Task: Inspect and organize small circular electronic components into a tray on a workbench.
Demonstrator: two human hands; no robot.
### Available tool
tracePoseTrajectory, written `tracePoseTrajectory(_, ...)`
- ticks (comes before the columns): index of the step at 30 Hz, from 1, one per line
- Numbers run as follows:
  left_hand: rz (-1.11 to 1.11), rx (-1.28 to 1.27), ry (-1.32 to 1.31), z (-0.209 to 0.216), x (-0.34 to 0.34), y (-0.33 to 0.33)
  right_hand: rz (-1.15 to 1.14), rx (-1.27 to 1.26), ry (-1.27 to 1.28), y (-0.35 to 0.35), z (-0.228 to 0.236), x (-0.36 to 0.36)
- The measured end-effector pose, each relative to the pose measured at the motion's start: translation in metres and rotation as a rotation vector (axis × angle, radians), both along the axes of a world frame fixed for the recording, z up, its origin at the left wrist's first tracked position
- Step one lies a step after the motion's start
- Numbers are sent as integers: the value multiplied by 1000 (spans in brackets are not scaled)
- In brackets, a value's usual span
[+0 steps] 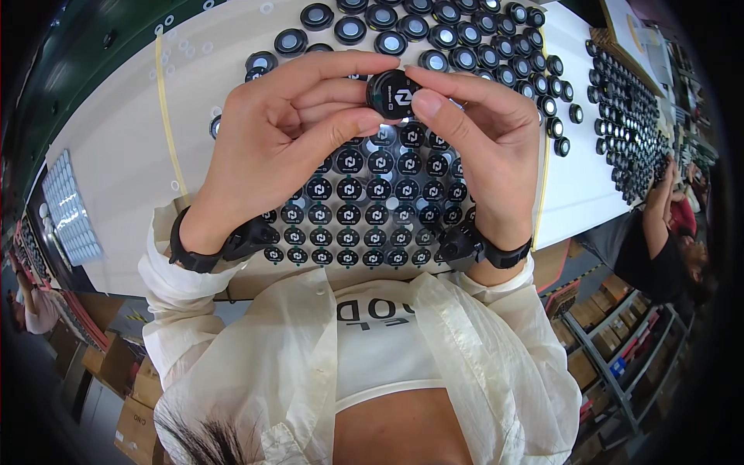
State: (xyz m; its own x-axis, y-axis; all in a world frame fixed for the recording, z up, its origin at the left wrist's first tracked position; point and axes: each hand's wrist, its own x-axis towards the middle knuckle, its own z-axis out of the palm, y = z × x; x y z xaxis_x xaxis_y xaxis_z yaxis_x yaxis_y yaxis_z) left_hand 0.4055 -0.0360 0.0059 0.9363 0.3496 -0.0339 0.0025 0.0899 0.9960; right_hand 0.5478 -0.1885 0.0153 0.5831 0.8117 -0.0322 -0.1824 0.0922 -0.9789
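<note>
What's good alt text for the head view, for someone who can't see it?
A person's left hand and right hand hold a round black part with a white mark above a pale worktop. Rows of round black pieces lie closer in; black discs with pale centres crowd farther off.

Pale worktable [116, 147]: black discs [378, 189] in rows, silver-centred pucks [443, 36], yellow tape [164, 101].

In front of me, the person's left hand [267, 143] and right hand [500, 143] hold up together one black round disc [391, 94] with a white emblem. Below it, many black discs with similar emblems [349, 189] lie in neat rows, while beyond it black round pieces with silvery centres [443, 36] are spread on the pale table [116, 155], where a yellow tape strip [165, 101] runs at the left side.
</note>
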Motion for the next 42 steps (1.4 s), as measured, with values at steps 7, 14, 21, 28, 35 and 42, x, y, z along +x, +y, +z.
tracePoseTrajectory(7,15,30,-2,2,0,-1,-11,-23,-34,2,2,-2)
tracePoseTrajectory(14,53,128,20,3,-1,-5,-65,29,-83,5,-10,-8)
tracePoseTrajectory(21,49,156,33,-2,0,-3,-95,-38,-570,6,-19,-2)
tracePoseTrajectory(28,45,35,-38,-14,6,15,-57,-86,-765,15,-18,-7)
tracePoseTrajectory(35,-118,108,-75,0,16,35,-3,-4,-621,12,-23,2)
tracePoseTrajectory(42,-156,-240,-23,12,14,12,52,3,-93,5,-11,-5)
